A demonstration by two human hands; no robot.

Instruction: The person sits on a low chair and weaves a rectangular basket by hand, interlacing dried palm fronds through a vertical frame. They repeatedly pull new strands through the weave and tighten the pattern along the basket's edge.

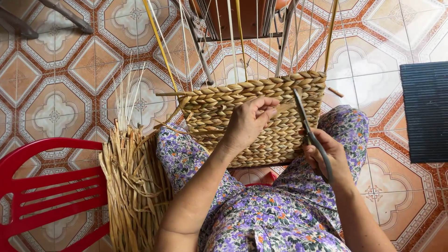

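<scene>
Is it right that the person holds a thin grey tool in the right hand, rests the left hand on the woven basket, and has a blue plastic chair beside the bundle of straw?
Not quite. The head view shows the chair is red, not blue. The rest holds: right hand grips the grey tool, left hand rests on the woven basket, beside the straw bundle.

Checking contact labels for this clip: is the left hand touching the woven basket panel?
Touching. The head view shows the left hand lying flat on the woven basket panel, fingers curled over its braided rows with no gap visible.
</scene>
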